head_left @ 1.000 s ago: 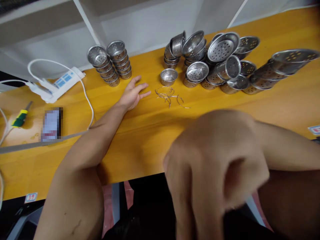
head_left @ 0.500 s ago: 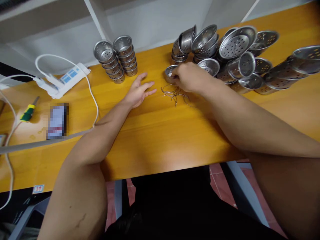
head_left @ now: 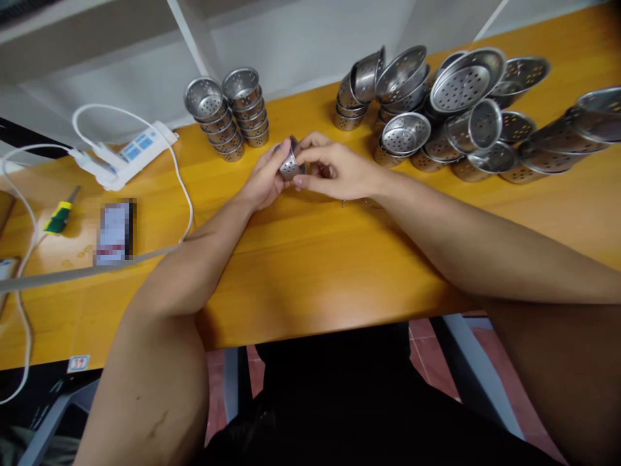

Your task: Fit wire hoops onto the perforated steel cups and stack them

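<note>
A small perforated metal cup is tilted on its side between my hands, just above the table. My left hand is closed around it, thumb along its upper side. My right hand has its fingers bent at the cup's right end, the thumb below and the other fingers above. The cup's inside is hidden from me. Thin metal wire pieces lie on the table, mostly covered by my right hand and wrist.
Two stacks of perforated cups stand at the back left. More cups and strainers are piled at the back right. On the left lie a white power strip with cables, a screwdriver and a phone.
My right hand has brought the small cup leftward from beside the pile. My left hand, open before, has closed on the cup.
</note>
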`<state>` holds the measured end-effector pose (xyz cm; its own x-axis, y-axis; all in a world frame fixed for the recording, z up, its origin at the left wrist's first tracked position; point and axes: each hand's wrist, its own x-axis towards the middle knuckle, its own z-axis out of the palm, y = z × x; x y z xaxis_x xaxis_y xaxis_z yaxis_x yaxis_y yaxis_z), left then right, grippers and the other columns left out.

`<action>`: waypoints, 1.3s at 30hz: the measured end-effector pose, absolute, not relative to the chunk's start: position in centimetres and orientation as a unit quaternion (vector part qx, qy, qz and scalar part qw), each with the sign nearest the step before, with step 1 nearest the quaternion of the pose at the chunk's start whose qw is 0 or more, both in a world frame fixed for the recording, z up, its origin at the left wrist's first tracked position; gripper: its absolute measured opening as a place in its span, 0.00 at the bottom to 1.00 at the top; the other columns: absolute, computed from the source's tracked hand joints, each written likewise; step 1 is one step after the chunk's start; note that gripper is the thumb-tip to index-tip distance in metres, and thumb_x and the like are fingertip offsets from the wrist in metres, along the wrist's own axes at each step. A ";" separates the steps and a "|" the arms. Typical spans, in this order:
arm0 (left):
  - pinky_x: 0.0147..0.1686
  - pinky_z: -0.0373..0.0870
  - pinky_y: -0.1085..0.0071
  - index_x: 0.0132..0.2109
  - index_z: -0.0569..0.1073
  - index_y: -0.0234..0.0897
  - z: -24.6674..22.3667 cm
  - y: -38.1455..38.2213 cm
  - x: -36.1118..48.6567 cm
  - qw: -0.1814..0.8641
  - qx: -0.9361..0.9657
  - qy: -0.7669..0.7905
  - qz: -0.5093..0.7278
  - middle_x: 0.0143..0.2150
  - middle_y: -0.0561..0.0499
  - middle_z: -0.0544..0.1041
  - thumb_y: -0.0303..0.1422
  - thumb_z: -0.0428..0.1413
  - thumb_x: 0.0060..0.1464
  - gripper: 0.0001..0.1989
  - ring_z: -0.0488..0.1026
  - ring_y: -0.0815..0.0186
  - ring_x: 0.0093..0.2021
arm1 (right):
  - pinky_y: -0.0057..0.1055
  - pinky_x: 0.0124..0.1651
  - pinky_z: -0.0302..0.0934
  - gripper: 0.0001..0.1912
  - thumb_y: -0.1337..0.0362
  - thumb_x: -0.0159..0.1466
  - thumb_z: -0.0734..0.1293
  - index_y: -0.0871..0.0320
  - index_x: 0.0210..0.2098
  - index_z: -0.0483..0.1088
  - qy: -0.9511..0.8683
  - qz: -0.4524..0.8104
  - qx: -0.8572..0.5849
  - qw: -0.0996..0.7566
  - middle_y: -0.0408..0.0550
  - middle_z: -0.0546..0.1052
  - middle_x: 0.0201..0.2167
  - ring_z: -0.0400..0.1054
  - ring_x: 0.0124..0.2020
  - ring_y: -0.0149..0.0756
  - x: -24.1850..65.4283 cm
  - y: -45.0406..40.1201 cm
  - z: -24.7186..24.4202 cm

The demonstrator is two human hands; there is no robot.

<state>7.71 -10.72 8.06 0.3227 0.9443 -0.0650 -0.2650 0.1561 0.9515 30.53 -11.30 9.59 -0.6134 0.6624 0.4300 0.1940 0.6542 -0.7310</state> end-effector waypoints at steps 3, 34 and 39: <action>0.27 0.69 0.68 0.43 0.81 0.45 9.0 -11.0 8.0 0.693 0.462 0.375 0.407 0.34 0.53 0.82 0.64 0.57 0.90 0.32 0.73 0.68 0.28 | 0.37 0.43 0.72 0.22 0.40 0.83 0.83 0.51 0.49 0.82 -0.856 0.312 -0.235 0.339 0.52 0.82 0.59 0.71 0.42 0.41 31.5 -10.7 9.8; 0.80 0.86 0.42 0.59 0.81 0.45 5.5 -7.2 5.4 0.542 0.559 0.403 0.480 0.63 0.45 0.90 0.73 0.79 0.65 0.40 0.83 0.40 0.84 | 0.46 0.43 0.58 0.36 0.25 0.77 0.80 0.49 0.34 0.79 -0.805 0.369 -0.385 0.261 0.44 0.72 0.26 0.61 0.31 0.41 34.3 -10.9 13.7; 0.92 0.72 0.36 0.72 0.78 0.48 5.0 -6.7 4.7 0.471 0.604 0.443 0.466 0.72 0.40 0.84 0.63 0.90 0.54 0.51 0.70 0.33 0.93 | 0.49 0.57 0.72 0.17 0.46 0.81 0.80 0.50 0.41 0.85 -0.865 0.205 -0.442 0.122 0.50 0.86 0.37 0.78 0.41 0.52 35.1 -10.4 12.8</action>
